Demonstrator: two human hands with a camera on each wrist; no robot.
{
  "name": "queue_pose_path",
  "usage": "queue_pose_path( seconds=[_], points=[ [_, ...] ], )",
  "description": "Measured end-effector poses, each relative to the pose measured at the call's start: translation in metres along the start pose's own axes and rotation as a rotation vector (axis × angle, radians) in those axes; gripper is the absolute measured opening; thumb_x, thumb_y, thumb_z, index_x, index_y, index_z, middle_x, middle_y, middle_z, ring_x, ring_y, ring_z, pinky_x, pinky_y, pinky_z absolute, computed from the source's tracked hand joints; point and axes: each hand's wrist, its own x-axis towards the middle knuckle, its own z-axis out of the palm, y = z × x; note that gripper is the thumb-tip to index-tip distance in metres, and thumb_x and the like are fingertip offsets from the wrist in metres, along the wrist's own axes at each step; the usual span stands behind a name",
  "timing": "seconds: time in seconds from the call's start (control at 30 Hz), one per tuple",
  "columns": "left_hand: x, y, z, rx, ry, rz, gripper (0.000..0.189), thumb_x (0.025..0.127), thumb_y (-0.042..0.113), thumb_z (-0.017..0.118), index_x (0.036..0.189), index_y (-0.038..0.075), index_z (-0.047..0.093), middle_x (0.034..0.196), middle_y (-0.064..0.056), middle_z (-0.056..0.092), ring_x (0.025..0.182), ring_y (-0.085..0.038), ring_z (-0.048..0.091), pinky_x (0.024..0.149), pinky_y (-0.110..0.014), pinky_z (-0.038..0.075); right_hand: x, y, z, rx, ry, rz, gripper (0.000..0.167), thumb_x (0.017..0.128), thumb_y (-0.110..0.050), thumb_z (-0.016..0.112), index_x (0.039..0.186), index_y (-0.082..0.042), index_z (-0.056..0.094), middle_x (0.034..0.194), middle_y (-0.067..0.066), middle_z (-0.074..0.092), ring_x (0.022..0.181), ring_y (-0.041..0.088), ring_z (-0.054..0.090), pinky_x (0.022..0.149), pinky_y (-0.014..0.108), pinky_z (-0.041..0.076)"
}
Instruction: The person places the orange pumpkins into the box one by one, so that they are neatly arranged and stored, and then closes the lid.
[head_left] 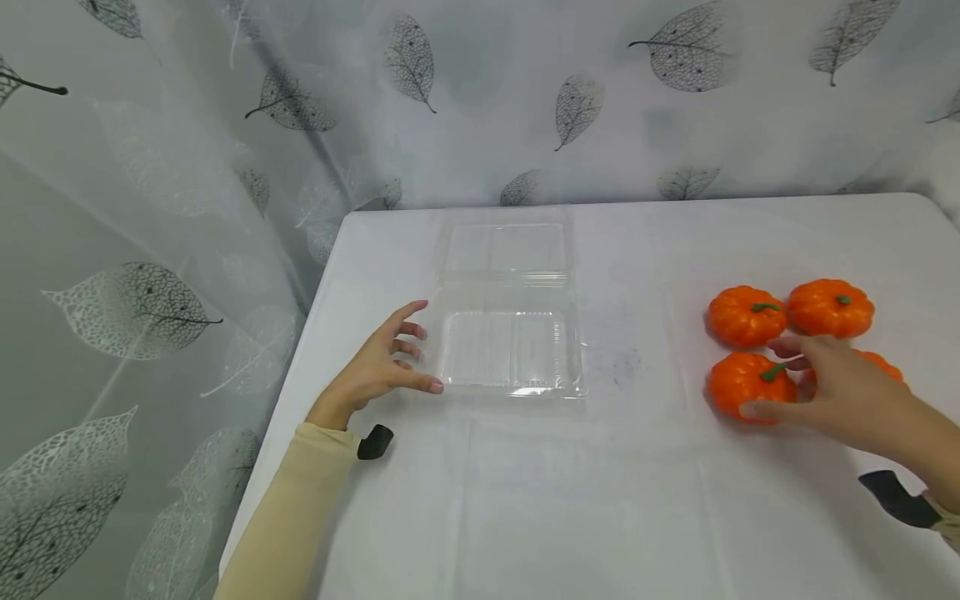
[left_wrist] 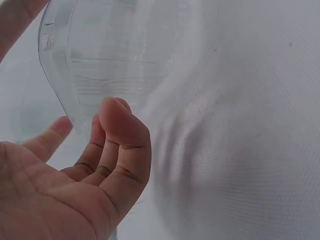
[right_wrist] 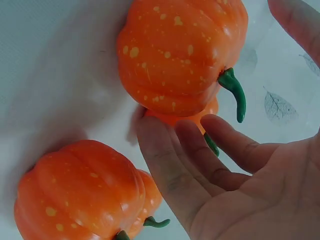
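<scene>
My right hand (head_left: 847, 392) is at the front-left orange toy pumpkin (head_left: 738, 385), which has a green stem. In the right wrist view the thumb is apart from this pumpkin (right_wrist: 180, 55), and the loosely bent fingers (right_wrist: 165, 155) lie close to it; whether they touch cannot be told. Two more pumpkins, one at the back left (head_left: 742, 317) and one at the back right (head_left: 831, 307), stand behind. Another pumpkin (head_left: 885, 367) is partly hidden by my hand. My left hand (head_left: 382, 362), fingers spread and relaxed, is beside the left edge of a clear plastic container (head_left: 480, 354).
The container's hinged lid (head_left: 502, 246) lies folded back on the white-covered table (head_left: 585, 508). A leaf-patterned curtain (head_left: 480, 133) hangs along the table's back and left sides. Dark bands (head_left: 375, 442) sit at both wrists.
</scene>
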Motion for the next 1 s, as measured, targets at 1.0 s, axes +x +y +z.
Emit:
queue_pose_path(
  seconds=[1.0],
  points=[
    [0.0,-0.001,0.004,-0.18,-0.015,-0.016,0.118,0.065,-0.001,0.094,0.159,0.026,0.027,0.106,-0.014,0.047,0.07,-0.015,0.048,0.056,-0.027,0.041,0.011,0.01,0.024,0.149,-0.092,-0.059,0.11,0.072,-0.044,0.091,0.145,0.01,0.028,0.131,0.035,0.044,0.11,0.052,0.048,0.084,0.062,0.052]
  ],
)
